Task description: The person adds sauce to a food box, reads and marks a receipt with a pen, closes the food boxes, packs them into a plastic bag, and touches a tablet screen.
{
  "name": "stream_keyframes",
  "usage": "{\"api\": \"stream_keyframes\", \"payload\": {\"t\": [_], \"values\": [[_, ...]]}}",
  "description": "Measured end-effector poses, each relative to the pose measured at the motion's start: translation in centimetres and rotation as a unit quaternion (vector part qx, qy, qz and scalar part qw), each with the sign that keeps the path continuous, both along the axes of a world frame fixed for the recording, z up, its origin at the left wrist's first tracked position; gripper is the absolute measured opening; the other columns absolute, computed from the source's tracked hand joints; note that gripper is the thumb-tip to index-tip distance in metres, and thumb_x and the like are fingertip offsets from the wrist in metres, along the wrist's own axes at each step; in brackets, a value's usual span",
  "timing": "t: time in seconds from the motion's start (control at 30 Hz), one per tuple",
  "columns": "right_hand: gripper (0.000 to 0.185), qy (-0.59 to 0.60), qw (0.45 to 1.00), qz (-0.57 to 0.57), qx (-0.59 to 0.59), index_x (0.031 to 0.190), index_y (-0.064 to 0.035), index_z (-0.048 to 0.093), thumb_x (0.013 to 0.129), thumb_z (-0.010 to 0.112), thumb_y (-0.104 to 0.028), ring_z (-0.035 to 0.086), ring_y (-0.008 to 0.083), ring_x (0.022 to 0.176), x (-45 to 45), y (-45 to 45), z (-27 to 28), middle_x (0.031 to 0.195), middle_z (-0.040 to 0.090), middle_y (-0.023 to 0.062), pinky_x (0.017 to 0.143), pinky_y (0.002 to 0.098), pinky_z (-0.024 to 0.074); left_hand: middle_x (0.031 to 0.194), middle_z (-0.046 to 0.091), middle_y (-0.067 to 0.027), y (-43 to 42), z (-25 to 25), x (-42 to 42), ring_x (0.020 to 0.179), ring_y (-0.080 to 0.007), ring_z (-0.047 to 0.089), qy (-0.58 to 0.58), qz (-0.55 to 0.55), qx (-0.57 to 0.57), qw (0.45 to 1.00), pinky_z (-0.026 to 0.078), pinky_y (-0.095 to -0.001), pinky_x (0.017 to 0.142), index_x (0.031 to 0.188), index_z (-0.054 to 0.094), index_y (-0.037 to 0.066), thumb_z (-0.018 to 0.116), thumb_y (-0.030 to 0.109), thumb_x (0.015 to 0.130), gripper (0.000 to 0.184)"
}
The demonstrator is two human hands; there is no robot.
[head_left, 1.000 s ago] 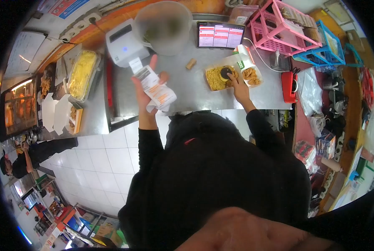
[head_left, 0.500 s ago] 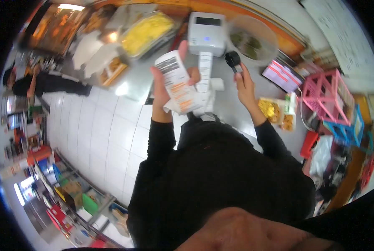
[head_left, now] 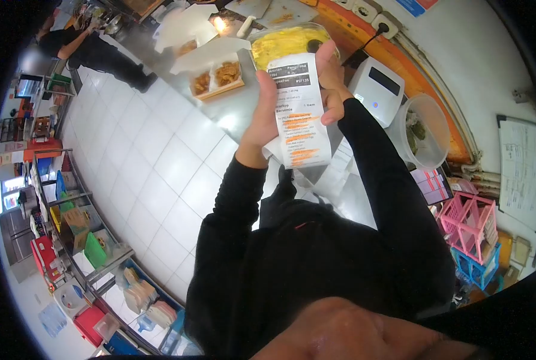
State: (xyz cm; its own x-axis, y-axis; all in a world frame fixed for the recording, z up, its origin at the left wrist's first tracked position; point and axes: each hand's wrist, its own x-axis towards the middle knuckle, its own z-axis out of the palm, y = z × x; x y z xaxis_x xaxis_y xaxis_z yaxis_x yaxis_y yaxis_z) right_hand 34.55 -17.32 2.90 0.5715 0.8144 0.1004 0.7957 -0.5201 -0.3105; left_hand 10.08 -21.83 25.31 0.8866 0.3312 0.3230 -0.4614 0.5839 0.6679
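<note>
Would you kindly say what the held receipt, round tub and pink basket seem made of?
Receipt: paper, matte, judging by its printed white surface.
Round tub: probably plastic, slightly cloudy, since its wall looks translucent.
Pink basket: likely moulded plastic, given its even colour and open lattice.

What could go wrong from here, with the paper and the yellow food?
The receipt in the left hand hides part of the yellow food from this view, so the right hand might misjudge its reach. The receipt might touch the food and get stained. The right sleeve appears near the white printer and could bump it.
</note>
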Motion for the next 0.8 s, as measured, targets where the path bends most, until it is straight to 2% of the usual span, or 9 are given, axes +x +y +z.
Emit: {"api": "stream_keyframes", "payload": {"t": [0.27,0.3,0.33,0.4,0.43,0.5,0.6,0.63,0.8], "values": [[0.072,-0.042,0.999,-0.012,-0.006,0.149,-0.0251,0.022,0.087,0.060,-0.030,0.038,0.0313,0.125,0.8,-0.9,1.0,0.133,0.040,0.0152,0.096,0.0526,0.0356,0.071,0.048,-0.0090,0.6,-0.6,1.3,0.048,-0.0072,0.041,-0.042,-0.044,-0.046,0.997,0.042,-0.0158,0.043,0.151,0.015,0.016,0.029,0.084,0.077,0.101],[0.071,-0.041,0.994,-0.015,0.100,0.145,-0.0217,0.028,0.085,0.065,-0.027,0.044,0.0316,0.117,0.3,-1.1,2.6,0.124,0.047,0.0152,0.094,0.0491,0.0379,0.071,0.048,-0.0093,0.7,-0.6,1.7,0.048,-0.0073,0.041,-0.045,-0.049,-0.045,0.997,0.042,-0.0159,0.043,0.151,0.015,0.016,0.029,0.084,0.077,0.101],[0.067,0.025,0.982,0.011,0.185,0.142,-0.0187,0.031,0.085,0.065,-0.024,0.048,0.0305,0.112,0.1,-2.3,4.2,0.119,0.050,0.0144,0.092,0.0466,0.0397,0.071,0.048,-0.0093,0.5,-0.6,1.9,0.049,-0.0073,0.041,-0.038,-0.043,-0.046,0.997,0.041,-0.0159,0.044,0.151,0.015,0.015,0.028,0.084,0.077,0.102],[0.060,0.151,0.923,0.062,0.348,0.136,-0.0128,0.036,0.085,0.066,-0.018,0.054,0.0282,0.102,-1.1,-5.6,7.8,0.108,0.056,0.0126,0.089,0.0416,0.0432,0.071,0.048,-0.0093,0.1,-0.4,2.3,0.050,-0.0075,0.041,-0.025,-0.029,-0.047,0.998,0.039,-0.0158,0.045,0.151,0.015,0.015,0.027,0.085,0.077,0.103],[0.049,0.260,0.867,0.077,0.419,0.128,-0.0110,0.036,0.087,0.063,-0.014,0.055,0.0251,0.097,-2.5,-8.2,10.5,0.103,0.057,0.0124,0.085,0.0381,0.0447,0.073,0.050,-0.0092,-0.1,-0.6,2.7,0.056,-0.0087,0.043,-0.044,-0.042,-0.038,0.997,0.039,-0.0174,0.050,0.151,0.015,0.016,0.026,0.086,0.076,0.104],[0.029,0.456,0.703,0.102,0.537,0.110,-0.0075,0.036,0.091,0.058,-0.008,0.056,0.0187,0.087,-6.2,-15.0,16.1,0.094,0.058,0.0119,0.078,0.0311,0.0478,0.078,0.052,-0.0089,-0.5,-1.0,3.9,0.067,-0.0111,0.048,-0.083,-0.073,-0.021,0.994,0.039,-0.0207,0.061,0.152,0.015,0.018,0.023,0.088,0.074,0.105],[0.039,0.474,0.698,0.149,0.516,0.108,-0.0078,0.032,0.085,0.063,0.001,0.059,0.0188,0.090,-9.3,-23.4,20.9,0.098,0.058,0.0153,0.079,0.0327,0.0496,0.079,0.052,-0.0092,-3.4,-0.2,6.3,0.067,-0.0108,0.047,-0.050,-0.059,0.049,0.996,0.040,-0.0202,0.061,0.152,0.014,0.019,0.024,0.087,0.074,0.104],[0.043,0.468,0.703,0.151,0.514,0.109,-0.0074,0.032,0.083,0.064,0.004,0.059,0.0188,0.090,-10.2,-25.5,22.1,0.100,0.058,0.0159,0.080,0.0326,0.0500,0.082,0.053,-0.0089,-4.9,-0.3,7.3,0.069,-0.0104,0.048,-0.077,-0.099,0.015,0.992,0.040,-0.0208,0.061,0.152,0.014,0.015,0.027,0.086,0.075,0.106],[0.053,0.443,0.732,0.110,0.505,0.114,-0.0044,0.034,0.076,0.068,0.011,0.062,0.0169,0.092,-8.7,-36.9,24.1,0.112,0.055,0.0173,0.082,0.0302,0.0509,0.088,0.055,-0.0060,-15.6,1.3,12.6,0.073,-0.0098,0.053,-0.035,-0.151,0.085,0.984,0.043,-0.0195,0.063,0.149,0.016,0.001,0.029,0.086,0.074,0.114]]}}
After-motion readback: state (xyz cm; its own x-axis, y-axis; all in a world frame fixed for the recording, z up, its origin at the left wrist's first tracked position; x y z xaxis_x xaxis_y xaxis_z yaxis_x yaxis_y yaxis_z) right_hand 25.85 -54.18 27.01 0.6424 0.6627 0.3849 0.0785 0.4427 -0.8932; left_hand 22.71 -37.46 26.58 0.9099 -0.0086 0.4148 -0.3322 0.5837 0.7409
